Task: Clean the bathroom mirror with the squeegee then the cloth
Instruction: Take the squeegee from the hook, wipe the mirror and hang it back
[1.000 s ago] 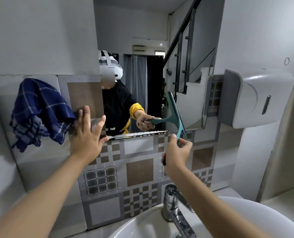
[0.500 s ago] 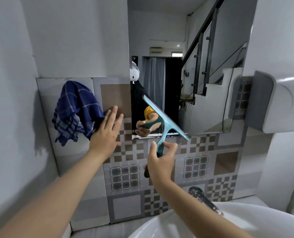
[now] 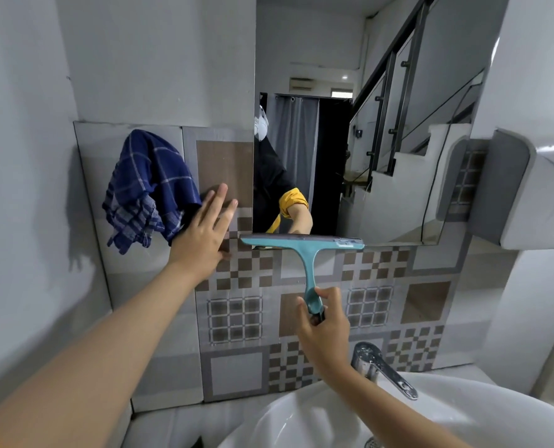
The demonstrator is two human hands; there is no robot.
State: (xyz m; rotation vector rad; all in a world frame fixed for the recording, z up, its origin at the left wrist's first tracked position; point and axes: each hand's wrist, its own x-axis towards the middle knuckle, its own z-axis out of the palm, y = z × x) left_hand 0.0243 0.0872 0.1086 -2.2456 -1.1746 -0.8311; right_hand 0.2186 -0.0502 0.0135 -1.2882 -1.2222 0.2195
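Observation:
The bathroom mirror (image 3: 408, 189) hangs on the wall ahead, above patterned tiles. A teal squeegee (image 3: 309, 253) is held upright, its blade lying level along the mirror's bottom edge at the left. My right hand (image 3: 325, 324) is shut on the lower end of its handle. My left hand (image 3: 204, 231) rests flat on the tiled wall left of the mirror, fingers spread. A blue checked cloth (image 3: 149, 185) hangs on the wall, just left of that hand.
A white washbasin (image 3: 463, 412) with a chrome tap (image 3: 382, 368) sits below my right arm. A grey and white dispenser (image 3: 534, 195) juts from the wall at the right. A plain wall closes the left side.
The squeegee has turned from a tilted position to level and come to the mirror's bottom left edge. My view has shifted left. My left hand stays on the tiles near the cloth.

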